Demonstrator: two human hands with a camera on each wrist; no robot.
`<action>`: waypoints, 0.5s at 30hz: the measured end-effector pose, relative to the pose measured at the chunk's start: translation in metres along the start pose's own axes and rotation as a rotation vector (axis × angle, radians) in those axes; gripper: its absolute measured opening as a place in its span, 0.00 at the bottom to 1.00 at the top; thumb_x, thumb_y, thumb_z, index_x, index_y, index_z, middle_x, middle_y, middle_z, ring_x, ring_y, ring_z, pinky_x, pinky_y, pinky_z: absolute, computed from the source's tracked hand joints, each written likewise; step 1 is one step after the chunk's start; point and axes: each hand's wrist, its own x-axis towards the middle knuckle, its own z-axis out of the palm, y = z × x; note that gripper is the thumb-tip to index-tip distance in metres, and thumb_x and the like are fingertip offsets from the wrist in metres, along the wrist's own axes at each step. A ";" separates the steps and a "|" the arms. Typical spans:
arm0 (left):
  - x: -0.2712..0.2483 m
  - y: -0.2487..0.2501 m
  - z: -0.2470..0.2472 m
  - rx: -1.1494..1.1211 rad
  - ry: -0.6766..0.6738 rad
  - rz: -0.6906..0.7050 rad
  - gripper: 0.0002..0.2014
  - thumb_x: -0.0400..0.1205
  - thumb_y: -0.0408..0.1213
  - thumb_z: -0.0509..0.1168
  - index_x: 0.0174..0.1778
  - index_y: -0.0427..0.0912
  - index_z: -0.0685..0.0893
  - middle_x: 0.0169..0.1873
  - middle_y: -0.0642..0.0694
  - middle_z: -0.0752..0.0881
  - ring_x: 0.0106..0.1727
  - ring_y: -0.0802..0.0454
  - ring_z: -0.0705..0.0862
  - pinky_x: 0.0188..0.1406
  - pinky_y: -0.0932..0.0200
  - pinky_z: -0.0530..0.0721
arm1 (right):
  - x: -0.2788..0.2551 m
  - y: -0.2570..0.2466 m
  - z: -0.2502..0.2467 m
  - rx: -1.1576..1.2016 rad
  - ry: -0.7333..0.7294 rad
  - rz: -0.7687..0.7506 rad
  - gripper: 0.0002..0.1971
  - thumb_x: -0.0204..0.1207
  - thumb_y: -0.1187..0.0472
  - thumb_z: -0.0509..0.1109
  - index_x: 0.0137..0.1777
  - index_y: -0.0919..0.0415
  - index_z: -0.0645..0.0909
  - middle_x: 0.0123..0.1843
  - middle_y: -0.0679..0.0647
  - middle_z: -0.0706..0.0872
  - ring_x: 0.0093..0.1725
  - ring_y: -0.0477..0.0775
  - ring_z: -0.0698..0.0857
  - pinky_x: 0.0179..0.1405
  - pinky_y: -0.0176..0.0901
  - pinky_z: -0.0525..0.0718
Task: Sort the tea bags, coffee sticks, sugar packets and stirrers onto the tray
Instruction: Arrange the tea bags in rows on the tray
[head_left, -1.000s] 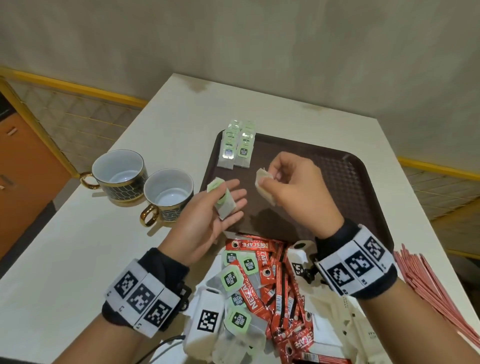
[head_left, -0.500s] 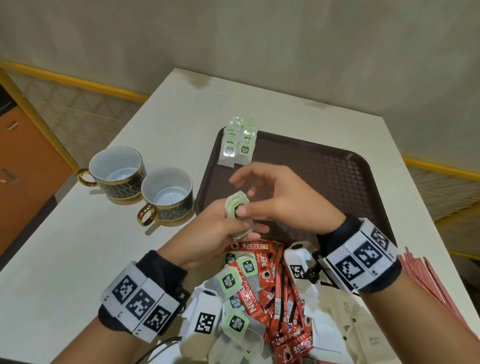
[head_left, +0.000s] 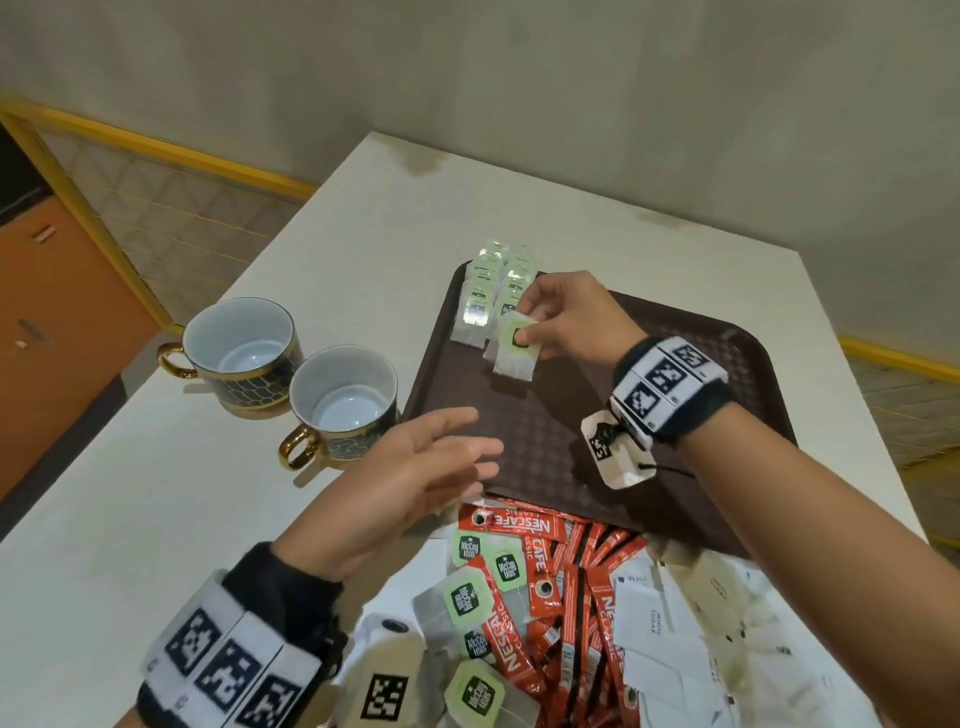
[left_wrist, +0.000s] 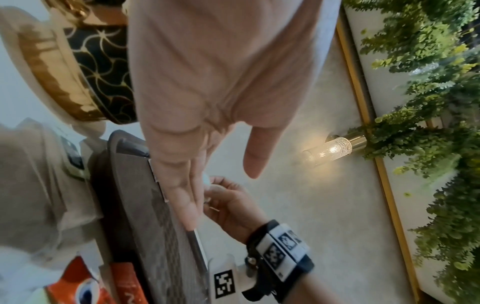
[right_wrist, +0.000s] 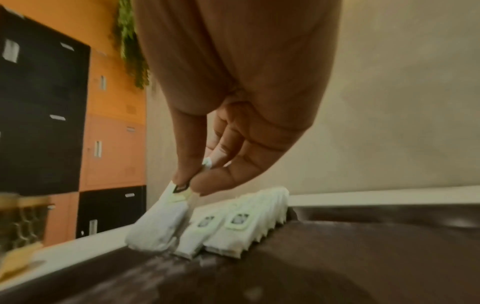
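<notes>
A dark brown tray (head_left: 571, 426) lies on the white table, with two rows of tea bags (head_left: 493, 296) at its far left corner. My right hand (head_left: 540, 332) pinches a tea bag (head_left: 517, 351) by its green tag, low over the tray beside those rows. The right wrist view shows that tea bag (right_wrist: 161, 220) hanging from thumb and finger, its lower end at the tray (right_wrist: 311, 257). My left hand (head_left: 441, 457) hovers empty with fingers spread at the tray's near left edge. A mixed pile of tea bags (head_left: 467, 597), red coffee sticks (head_left: 561, 597) and white sugar packets (head_left: 675, 639) lies in front of me.
Two empty dark cups with gold handles (head_left: 244, 353) (head_left: 343, 405) stand left of the tray. The table's edges run close on the left and right. A wall stands behind the table.
My right hand took the tea bag from my left hand and carried it forward to the rows on the tray. The left hand drew back, fingers straightened and empty.
</notes>
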 end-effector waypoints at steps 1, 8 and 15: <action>-0.002 0.000 -0.002 0.019 0.002 0.010 0.29 0.76 0.41 0.70 0.74 0.45 0.73 0.59 0.47 0.90 0.60 0.51 0.88 0.66 0.53 0.83 | 0.008 0.003 0.002 -0.017 0.005 0.023 0.11 0.67 0.74 0.79 0.42 0.61 0.82 0.35 0.58 0.82 0.37 0.61 0.86 0.42 0.57 0.91; -0.006 -0.004 -0.012 0.096 0.102 0.048 0.17 0.83 0.36 0.65 0.68 0.49 0.80 0.55 0.51 0.91 0.59 0.54 0.88 0.68 0.50 0.81 | 0.038 0.011 0.006 0.002 0.030 0.118 0.15 0.67 0.76 0.79 0.53 0.68 0.85 0.42 0.60 0.81 0.39 0.57 0.85 0.42 0.49 0.91; -0.005 -0.007 -0.011 0.103 0.152 0.043 0.14 0.82 0.37 0.65 0.64 0.51 0.83 0.53 0.52 0.91 0.58 0.53 0.89 0.69 0.47 0.81 | 0.035 0.017 0.007 -0.154 0.075 0.197 0.25 0.64 0.61 0.85 0.59 0.61 0.79 0.49 0.56 0.82 0.46 0.56 0.86 0.37 0.47 0.91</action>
